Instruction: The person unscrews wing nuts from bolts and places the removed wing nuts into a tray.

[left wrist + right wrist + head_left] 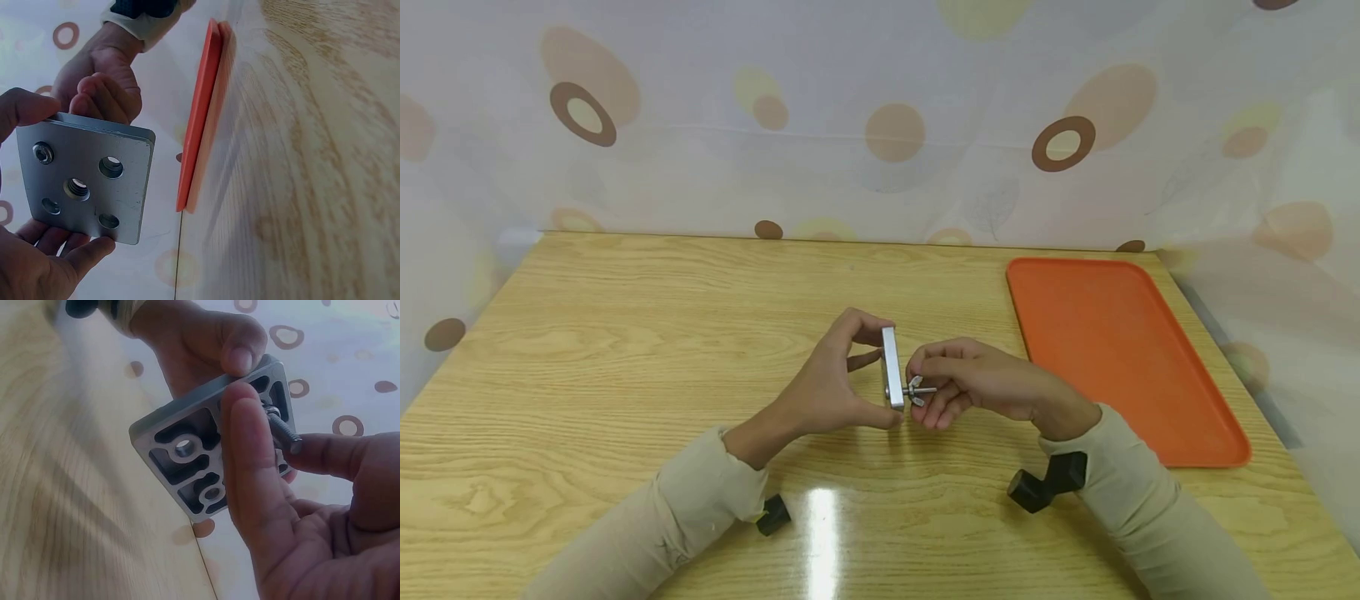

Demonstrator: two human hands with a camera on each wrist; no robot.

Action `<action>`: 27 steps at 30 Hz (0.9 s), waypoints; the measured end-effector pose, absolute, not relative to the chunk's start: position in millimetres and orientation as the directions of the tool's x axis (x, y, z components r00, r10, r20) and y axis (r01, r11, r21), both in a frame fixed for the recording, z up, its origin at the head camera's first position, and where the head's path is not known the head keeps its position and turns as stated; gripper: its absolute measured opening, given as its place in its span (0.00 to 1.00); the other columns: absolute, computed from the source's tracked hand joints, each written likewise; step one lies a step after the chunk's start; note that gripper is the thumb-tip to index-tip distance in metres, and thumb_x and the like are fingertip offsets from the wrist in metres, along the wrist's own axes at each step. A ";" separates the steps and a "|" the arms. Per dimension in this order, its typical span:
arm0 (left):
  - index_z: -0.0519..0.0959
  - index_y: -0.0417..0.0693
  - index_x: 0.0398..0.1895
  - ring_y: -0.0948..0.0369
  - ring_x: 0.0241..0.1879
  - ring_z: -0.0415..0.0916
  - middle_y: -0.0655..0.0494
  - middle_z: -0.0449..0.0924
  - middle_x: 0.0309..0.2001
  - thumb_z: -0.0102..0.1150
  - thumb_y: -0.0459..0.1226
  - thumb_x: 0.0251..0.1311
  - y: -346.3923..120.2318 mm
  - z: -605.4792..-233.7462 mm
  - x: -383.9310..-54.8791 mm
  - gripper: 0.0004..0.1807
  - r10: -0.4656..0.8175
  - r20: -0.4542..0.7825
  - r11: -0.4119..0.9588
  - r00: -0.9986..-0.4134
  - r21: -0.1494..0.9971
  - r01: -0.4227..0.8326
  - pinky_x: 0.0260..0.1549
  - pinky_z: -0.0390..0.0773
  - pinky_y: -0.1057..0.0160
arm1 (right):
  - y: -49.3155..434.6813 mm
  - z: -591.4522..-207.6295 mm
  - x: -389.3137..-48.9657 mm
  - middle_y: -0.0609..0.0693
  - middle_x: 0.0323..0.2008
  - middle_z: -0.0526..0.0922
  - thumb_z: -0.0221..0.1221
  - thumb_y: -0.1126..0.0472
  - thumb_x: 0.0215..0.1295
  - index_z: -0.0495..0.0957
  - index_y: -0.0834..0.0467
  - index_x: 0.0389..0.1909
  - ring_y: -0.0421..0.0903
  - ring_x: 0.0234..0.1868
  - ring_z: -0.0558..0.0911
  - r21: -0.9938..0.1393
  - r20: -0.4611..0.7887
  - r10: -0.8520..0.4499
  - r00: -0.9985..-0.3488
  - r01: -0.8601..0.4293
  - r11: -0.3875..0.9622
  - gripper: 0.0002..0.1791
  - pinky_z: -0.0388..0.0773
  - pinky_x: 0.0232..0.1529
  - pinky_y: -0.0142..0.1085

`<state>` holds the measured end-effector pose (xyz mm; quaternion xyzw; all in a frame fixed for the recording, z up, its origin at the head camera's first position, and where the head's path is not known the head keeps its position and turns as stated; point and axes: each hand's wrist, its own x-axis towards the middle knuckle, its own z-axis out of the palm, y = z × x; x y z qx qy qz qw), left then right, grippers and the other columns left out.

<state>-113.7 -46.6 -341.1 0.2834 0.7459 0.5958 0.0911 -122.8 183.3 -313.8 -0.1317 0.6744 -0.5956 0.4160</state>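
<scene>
My left hand (827, 387) grips a square grey metal plate (891, 367) by opposite edges and holds it upright above the table. In the left wrist view the plate's flat face shows a threaded centre hole and corner holes. A bolt head (43, 153) fills one corner hole. The bolt's threaded shank (285, 432) sticks out of the ribbed back, which the right wrist view shows. On the shank sits a silver wing nut (916, 391). My right hand (988, 379) has thumb and fingers around the wing nut, which they partly cover.
An orange tray (1105, 350) lies on the wooden table (625, 333) to the right, close to my right forearm. A patterned curtain (820, 183) stands along the back and sides. Black camera mounts (1047, 482) are on the wrists.
</scene>
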 end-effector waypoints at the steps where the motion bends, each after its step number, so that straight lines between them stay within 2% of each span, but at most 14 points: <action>1: 0.64 0.40 0.60 0.52 0.62 0.68 0.46 0.66 0.63 0.76 0.27 0.35 -46.5 -341.3 -113.9 0.44 0.531 0.201 0.130 -0.823 0.941 0.313 0.68 0.75 0.49 | 183.4 -313.5 -122.6 0.48 0.30 0.87 0.45 0.58 0.79 0.74 0.59 0.43 0.39 0.29 0.87 -0.917 -0.396 -0.677 -0.620 0.310 0.253 0.12 0.88 0.33 0.31; 6: 0.64 0.40 0.60 0.51 0.61 0.69 0.46 0.66 0.63 0.75 0.27 0.35 -46.1 -341.7 -114.1 0.44 0.532 0.204 0.131 -0.822 0.939 0.317 0.68 0.75 0.48 | 184.0 -311.5 -122.1 0.48 0.31 0.87 0.45 0.59 0.78 0.74 0.59 0.42 0.40 0.30 0.87 -0.927 -0.374 -0.680 -0.631 0.270 0.260 0.10 0.88 0.36 0.33; 16: 0.64 0.40 0.62 0.51 0.61 0.68 0.45 0.67 0.61 0.75 0.27 0.35 -45.7 -341.2 -113.5 0.45 0.538 0.206 0.130 -0.817 0.938 0.322 0.67 0.76 0.49 | 188.4 -311.1 -122.7 0.48 0.36 0.85 0.52 0.59 0.74 0.76 0.67 0.47 0.42 0.34 0.86 -0.946 -0.307 -0.710 -0.634 0.117 0.304 0.14 0.89 0.41 0.41; 22: 0.63 0.39 0.61 0.50 0.61 0.68 0.44 0.66 0.62 0.75 0.27 0.35 -45.7 -340.9 -112.8 0.45 0.541 0.211 0.127 -0.814 0.936 0.328 0.67 0.76 0.49 | 189.8 -312.8 -124.1 0.45 0.34 0.86 0.59 0.63 0.70 0.74 0.70 0.48 0.41 0.34 0.87 -0.965 -0.248 -0.742 -0.623 0.093 0.244 0.14 0.90 0.40 0.38; 27: 0.64 0.39 0.61 0.50 0.60 0.69 0.43 0.67 0.61 0.76 0.28 0.36 -45.7 -340.6 -113.1 0.44 0.538 0.217 0.130 -0.815 0.934 0.334 0.67 0.76 0.48 | 189.2 -312.6 -124.4 0.44 0.34 0.88 0.59 0.67 0.68 0.72 0.73 0.50 0.40 0.34 0.87 -0.964 -0.249 -0.739 -0.626 0.083 0.254 0.15 0.90 0.39 0.38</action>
